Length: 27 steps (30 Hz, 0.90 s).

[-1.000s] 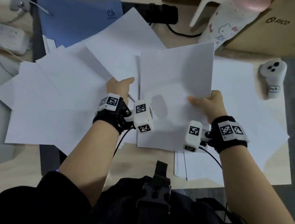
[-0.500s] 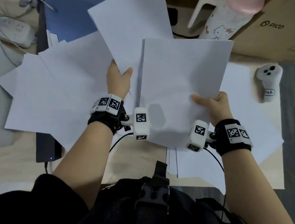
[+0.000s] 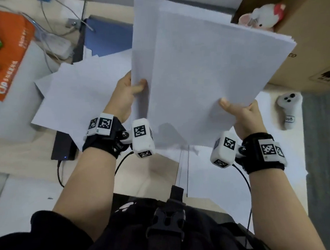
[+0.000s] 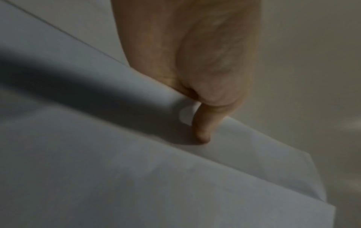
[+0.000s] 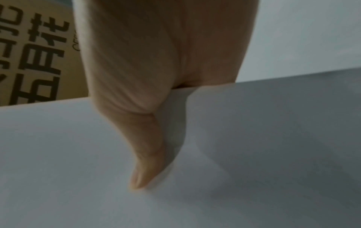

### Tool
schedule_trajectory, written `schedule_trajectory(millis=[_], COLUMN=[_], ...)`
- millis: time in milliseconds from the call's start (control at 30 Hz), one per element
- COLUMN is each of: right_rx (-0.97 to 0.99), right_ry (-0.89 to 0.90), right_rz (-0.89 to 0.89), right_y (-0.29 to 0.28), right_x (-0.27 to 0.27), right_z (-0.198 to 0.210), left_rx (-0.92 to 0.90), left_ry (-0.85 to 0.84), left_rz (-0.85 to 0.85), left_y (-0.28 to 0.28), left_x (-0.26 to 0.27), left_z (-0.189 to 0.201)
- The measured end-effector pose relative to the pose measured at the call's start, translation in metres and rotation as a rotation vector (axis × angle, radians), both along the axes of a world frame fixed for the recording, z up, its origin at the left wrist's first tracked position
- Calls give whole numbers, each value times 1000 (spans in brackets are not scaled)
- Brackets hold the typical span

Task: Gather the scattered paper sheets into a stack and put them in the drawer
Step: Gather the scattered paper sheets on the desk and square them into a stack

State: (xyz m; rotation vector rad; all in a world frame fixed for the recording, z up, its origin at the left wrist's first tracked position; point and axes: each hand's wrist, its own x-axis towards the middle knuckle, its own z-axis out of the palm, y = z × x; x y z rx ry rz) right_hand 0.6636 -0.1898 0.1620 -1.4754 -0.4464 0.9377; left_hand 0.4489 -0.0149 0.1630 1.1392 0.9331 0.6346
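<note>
Both hands hold white paper up above the desk. My left hand [image 3: 131, 88] pinches the left edge of a single sheet [image 3: 144, 27], thumb on its face; the left wrist view shows that thumb [image 4: 202, 131] pressed on the paper [image 4: 117, 177]. My right hand [image 3: 236, 109] grips the lower right corner of a thicker stack of sheets [image 3: 215, 71], thumb on top, as the right wrist view confirms with the thumb [image 5: 144, 169] on the stack [image 5: 254, 154]. The single sheet lies partly behind the stack. More loose sheets [image 3: 83, 95] stay on the desk at the left. No drawer is in view.
A cardboard box [image 3: 315, 40] with a plush toy [image 3: 262, 17] stands at the right. A white controller [image 3: 289, 111] lies on paper beside it. An orange and white paper-ream box [image 3: 11, 64], a blue folder [image 3: 106, 38], cables and a black device [image 3: 63, 146] sit at the left.
Both hands have lifted their paper higher off the desk, and the left hand's sheet has come closer to the right hand's stack, now overlapping behind it.
</note>
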Motion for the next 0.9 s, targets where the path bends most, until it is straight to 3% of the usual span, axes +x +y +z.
schedule_trajectory(millis=[100, 300, 400, 467, 600, 667, 833, 900], right_rx=[-13, -77, -67, -69, -58, 0, 49, 38], right_ry=[81, 82, 97, 93, -3, -46, -64, -72], right_rz=[-102, -84, -129, -174, -164, -167, -229, -219], right_y=[-7, -29, -38, -45, -49, -52, -67, -75], right_x=[-4, -11, -12, -13, -8, -6, 3, 7], right_z=[3, 6, 2, 5, 17, 25, 29, 19], left_rx=[-86, -190, -245, -157, 133, 193, 101, 65], left_ry=[-84, -181, -235, -215, -14, -19, -90, -43], left_rz=[-13, -70, 3, 23, -84, -48, -37, -93], left_y=[-18, -48, -59, -65, -71, -73, -78, -83], left_x=[1, 9, 12, 13, 17, 25, 48, 54], left_z=[4, 7, 11, 12, 13, 13, 1, -10])
